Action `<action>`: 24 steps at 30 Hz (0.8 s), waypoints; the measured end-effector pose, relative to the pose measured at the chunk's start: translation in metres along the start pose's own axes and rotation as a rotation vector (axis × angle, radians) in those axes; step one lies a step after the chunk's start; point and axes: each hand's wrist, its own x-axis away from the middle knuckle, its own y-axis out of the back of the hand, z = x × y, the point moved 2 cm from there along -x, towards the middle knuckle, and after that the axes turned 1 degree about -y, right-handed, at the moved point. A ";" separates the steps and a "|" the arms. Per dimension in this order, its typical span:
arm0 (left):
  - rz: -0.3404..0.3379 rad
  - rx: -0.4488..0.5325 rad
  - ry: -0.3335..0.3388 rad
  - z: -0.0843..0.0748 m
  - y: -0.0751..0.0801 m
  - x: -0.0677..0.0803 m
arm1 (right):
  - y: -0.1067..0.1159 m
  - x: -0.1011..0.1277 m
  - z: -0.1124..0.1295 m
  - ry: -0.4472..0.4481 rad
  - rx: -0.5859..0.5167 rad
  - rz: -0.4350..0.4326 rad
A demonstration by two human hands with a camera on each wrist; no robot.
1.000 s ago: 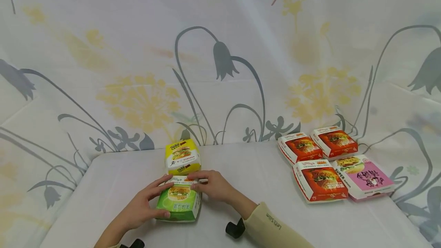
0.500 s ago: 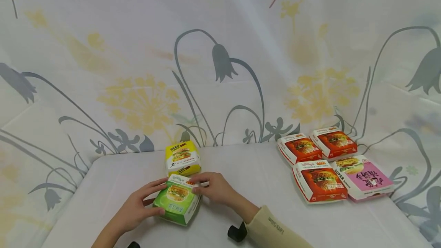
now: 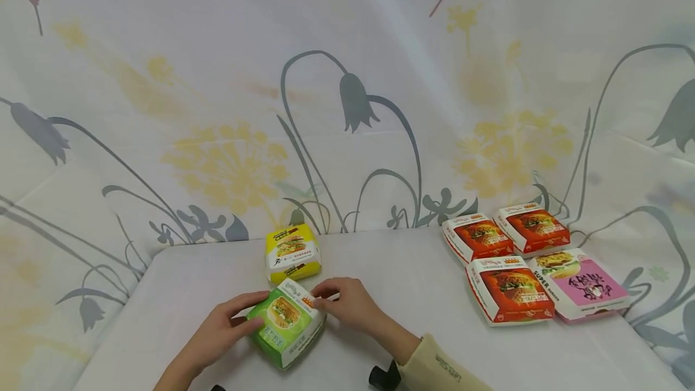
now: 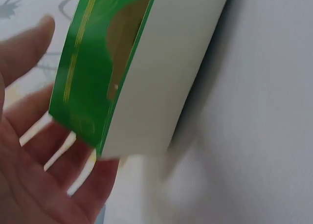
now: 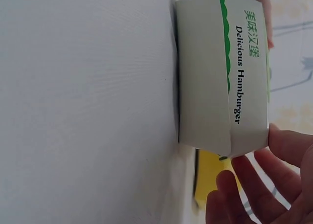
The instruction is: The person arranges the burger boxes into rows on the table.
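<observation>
A green burger box point(image 3: 286, 322) lies on the white table point(image 3: 179, 282), turned cornerwise to me. My left hand point(image 3: 225, 330) lays fairly straight, spread fingers against its left side, thumb by the near-left corner. In the left wrist view the green box point(image 4: 137, 77) leans against those fingers point(image 4: 44, 160). My right hand point(image 3: 347, 305) pinches the far right corner. In the right wrist view the green box point(image 5: 210, 77), printed "Delicious Hamburger", rests on the table with the right fingers point(image 5: 254, 185) curled at its far corner. A yellow burger box point(image 3: 292, 253) stands just behind.
At the right lie three red burger boxes point(image 3: 475, 235) point(image 3: 532, 227) point(image 3: 507, 287) and a pink one point(image 3: 578, 281), all flat. A flowered cloth point(image 3: 347, 107) hangs behind the table. The yellow box point(image 5: 208, 180) shows beyond the green one in the right wrist view.
Both hands have turned the green box clockwise on the table, from square-on to cornerwise. The other boxes have not moved.
</observation>
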 end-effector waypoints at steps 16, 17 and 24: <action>-0.010 -0.004 0.100 -0.003 -0.007 -0.012 | 0.004 0.005 -0.005 0.015 -0.008 0.007; 0.004 -0.008 0.095 -0.003 -0.007 -0.013 | 0.005 0.004 -0.006 0.020 -0.015 0.004; 0.120 -0.017 0.034 -0.005 -0.002 -0.018 | 0.003 -0.002 -0.005 0.024 -0.055 0.010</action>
